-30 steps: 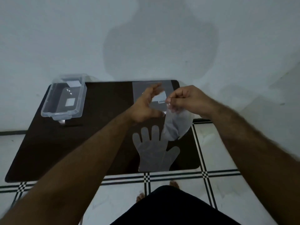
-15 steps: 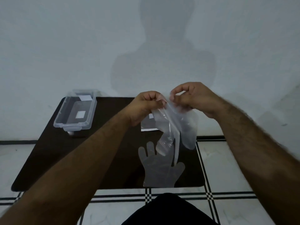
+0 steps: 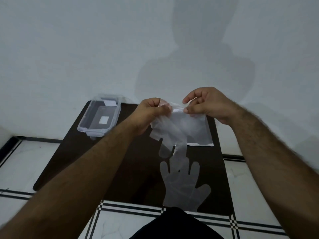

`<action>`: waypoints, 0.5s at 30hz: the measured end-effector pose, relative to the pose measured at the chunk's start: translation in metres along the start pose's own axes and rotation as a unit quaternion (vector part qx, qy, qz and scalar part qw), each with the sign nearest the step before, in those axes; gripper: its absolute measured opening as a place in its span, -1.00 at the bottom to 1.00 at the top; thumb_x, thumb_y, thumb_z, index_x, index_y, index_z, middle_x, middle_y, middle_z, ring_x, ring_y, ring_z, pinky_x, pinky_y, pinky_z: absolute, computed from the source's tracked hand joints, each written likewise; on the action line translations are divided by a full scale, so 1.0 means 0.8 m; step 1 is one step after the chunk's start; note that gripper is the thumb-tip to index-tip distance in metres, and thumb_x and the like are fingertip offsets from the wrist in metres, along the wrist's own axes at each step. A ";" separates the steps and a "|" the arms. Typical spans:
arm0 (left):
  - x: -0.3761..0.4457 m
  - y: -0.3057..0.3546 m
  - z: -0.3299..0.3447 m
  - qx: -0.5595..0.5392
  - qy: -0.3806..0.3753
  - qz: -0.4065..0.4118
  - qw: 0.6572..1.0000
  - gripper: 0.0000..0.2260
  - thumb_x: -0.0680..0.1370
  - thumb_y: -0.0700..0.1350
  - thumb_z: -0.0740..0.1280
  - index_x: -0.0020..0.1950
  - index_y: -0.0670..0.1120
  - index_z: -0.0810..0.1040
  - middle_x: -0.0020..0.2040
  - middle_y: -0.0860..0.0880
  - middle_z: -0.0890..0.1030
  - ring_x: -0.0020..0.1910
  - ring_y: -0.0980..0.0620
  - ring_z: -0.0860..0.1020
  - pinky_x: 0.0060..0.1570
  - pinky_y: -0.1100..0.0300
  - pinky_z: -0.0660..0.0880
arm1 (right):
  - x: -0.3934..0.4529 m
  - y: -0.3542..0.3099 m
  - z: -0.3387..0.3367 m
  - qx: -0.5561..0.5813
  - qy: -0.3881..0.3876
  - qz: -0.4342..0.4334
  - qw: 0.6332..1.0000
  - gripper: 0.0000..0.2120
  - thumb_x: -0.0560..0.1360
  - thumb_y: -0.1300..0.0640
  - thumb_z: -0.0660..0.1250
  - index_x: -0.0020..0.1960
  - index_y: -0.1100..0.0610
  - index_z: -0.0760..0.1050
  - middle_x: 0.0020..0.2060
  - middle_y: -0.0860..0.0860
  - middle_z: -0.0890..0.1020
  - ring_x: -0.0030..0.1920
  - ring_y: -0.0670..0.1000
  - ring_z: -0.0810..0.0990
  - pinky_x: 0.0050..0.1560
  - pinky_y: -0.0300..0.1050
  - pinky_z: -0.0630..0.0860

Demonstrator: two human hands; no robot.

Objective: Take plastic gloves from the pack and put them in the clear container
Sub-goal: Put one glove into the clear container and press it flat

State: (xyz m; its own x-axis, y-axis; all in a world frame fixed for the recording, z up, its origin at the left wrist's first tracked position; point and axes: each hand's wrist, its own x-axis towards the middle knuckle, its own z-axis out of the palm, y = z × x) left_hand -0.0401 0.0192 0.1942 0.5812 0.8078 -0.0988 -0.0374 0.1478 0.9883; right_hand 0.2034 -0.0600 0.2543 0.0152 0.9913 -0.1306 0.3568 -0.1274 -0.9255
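Note:
My left hand and my right hand both pinch the top edge of a thin clear plastic glove, which hangs with its fingers pointing down above the dark table. Behind the hanging glove, the flat pack of gloves lies on the table's far right. A second clear glove lies flat near the table's front edge, fingers toward the wall. The clear container stands open at the table's far left corner, holding only white labels.
The table stands against a pale wall, on a white tiled floor with black stripes. My dark clothing shows at the bottom edge, just in front of the table.
Both hands have lifted the glove up from the pack and spread its cuff apart; it now hangs unfolded. The view has shifted, so the table sits lower and more to the right.

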 end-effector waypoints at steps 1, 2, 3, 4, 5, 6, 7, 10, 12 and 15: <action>0.002 -0.001 -0.007 -0.003 0.008 -0.004 1.000 -0.71 0.62 -0.19 0.51 0.13 -0.41 0.57 -0.04 -0.25 0.60 -0.14 -0.11 0.60 -0.11 0.06 0.60 | 0.009 0.001 0.000 0.001 -0.010 0.002 1.000 -0.68 0.39 0.31 0.66 0.11 0.21 0.70 -0.09 0.36 0.73 -0.12 0.24 0.70 0.08 0.17 0.68; 0.003 -0.003 -0.015 -0.008 0.014 -0.008 1.000 -0.76 0.62 -0.19 0.51 0.12 -0.35 0.60 -0.05 -0.25 0.58 -0.15 -0.11 0.58 -0.11 0.04 0.59 | 0.018 0.001 -0.001 0.001 -0.020 0.006 1.000 -0.68 0.39 0.32 0.65 0.11 0.21 0.69 -0.09 0.37 0.72 -0.12 0.24 0.68 0.03 0.13 0.67; 0.004 -0.005 -0.024 -0.015 0.026 -0.011 1.000 -0.79 0.61 -0.19 0.52 0.13 -0.29 0.61 -0.04 -0.25 0.57 -0.14 -0.14 0.58 -0.08 0.03 0.59 | 0.027 0.002 0.000 0.000 -0.029 0.011 1.000 -0.68 0.40 0.34 0.64 0.12 0.23 0.69 -0.09 0.38 0.71 -0.15 0.21 0.68 -0.04 0.05 0.67; 0.005 -0.009 -0.034 -0.019 0.042 -0.014 0.999 -0.79 0.60 -0.18 0.53 0.12 -0.28 0.61 -0.04 -0.25 0.58 -0.11 -0.15 0.57 -0.05 0.01 0.59 | 0.036 0.003 0.002 -0.002 -0.035 0.016 0.999 -0.69 0.41 0.36 0.63 0.12 0.25 0.68 -0.09 0.39 0.71 -0.19 0.17 0.68 -0.13 -0.04 0.68; 0.005 -0.013 -0.045 -0.022 0.060 -0.018 0.998 -0.75 0.60 -0.17 0.54 0.12 -0.31 0.61 -0.03 -0.25 0.59 -0.07 -0.17 0.58 -0.03 0.00 0.60 | 0.046 0.004 0.006 -0.004 -0.039 0.022 0.999 -0.70 0.43 0.38 0.61 0.13 0.27 0.68 -0.09 0.38 0.72 -0.23 0.12 0.68 -0.20 -0.13 0.68; 0.005 -0.017 -0.056 -0.024 0.077 -0.024 0.996 -0.69 0.60 -0.16 0.54 0.14 -0.37 0.59 -0.01 -0.27 0.60 -0.05 -0.19 0.58 -0.01 -0.01 0.60 | 0.055 0.006 0.010 -0.003 -0.044 0.028 0.999 -0.71 0.44 0.39 0.60 0.13 0.28 0.67 -0.10 0.35 0.73 -0.25 0.08 0.69 -0.23 -0.17 0.67; 0.003 -0.022 -0.067 -0.026 0.091 -0.029 0.995 -0.64 0.60 -0.15 0.54 0.16 -0.42 0.57 0.02 -0.28 0.61 -0.04 -0.21 0.59 0.00 -0.02 0.60 | 0.066 0.008 0.016 -0.001 -0.049 0.035 0.998 -0.72 0.44 0.40 0.59 0.12 0.28 0.67 -0.11 0.32 0.74 -0.23 0.08 0.70 -0.23 -0.17 0.67; -0.004 -0.033 -0.100 -0.032 0.125 -0.044 0.991 -0.57 0.61 -0.10 0.54 0.23 -0.43 0.56 0.06 -0.29 0.63 -0.06 -0.20 0.61 0.01 -0.05 0.59 | 0.099 0.015 0.041 -0.011 -0.069 0.043 0.997 -0.75 0.44 0.36 0.60 0.09 0.22 0.70 -0.16 0.19 0.78 -0.15 0.14 0.73 -0.06 0.00 0.71; -0.008 -0.039 -0.124 -0.023 0.138 -0.046 0.989 -0.66 0.62 -0.08 0.52 0.13 -0.37 0.62 -0.04 -0.26 0.64 -0.13 -0.14 0.61 -0.03 -0.02 0.58 | 0.119 0.014 0.060 -0.024 -0.079 0.041 0.996 -0.76 0.44 0.33 0.61 0.07 0.19 0.71 -0.16 0.18 0.78 -0.12 0.16 0.75 0.02 0.07 0.72; -0.012 -0.042 -0.168 0.004 0.152 -0.042 0.987 -0.88 0.65 -0.18 0.47 0.00 -0.23 0.67 -0.13 -0.16 0.67 -0.18 -0.03 0.65 -0.12 0.11 0.65 | 0.148 0.006 0.092 -0.041 -0.081 0.038 0.995 -0.77 0.44 0.35 0.61 0.07 0.20 0.71 -0.17 0.17 0.79 -0.14 0.14 0.75 0.00 0.04 0.73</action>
State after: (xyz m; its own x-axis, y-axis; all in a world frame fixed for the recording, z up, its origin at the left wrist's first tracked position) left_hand -0.1536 0.0830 0.1462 0.3102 0.9272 -0.2098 0.0086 0.2180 0.9759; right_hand 0.1383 0.0542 0.2079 -0.1027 0.9600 -0.2604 0.4353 -0.1920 -0.8796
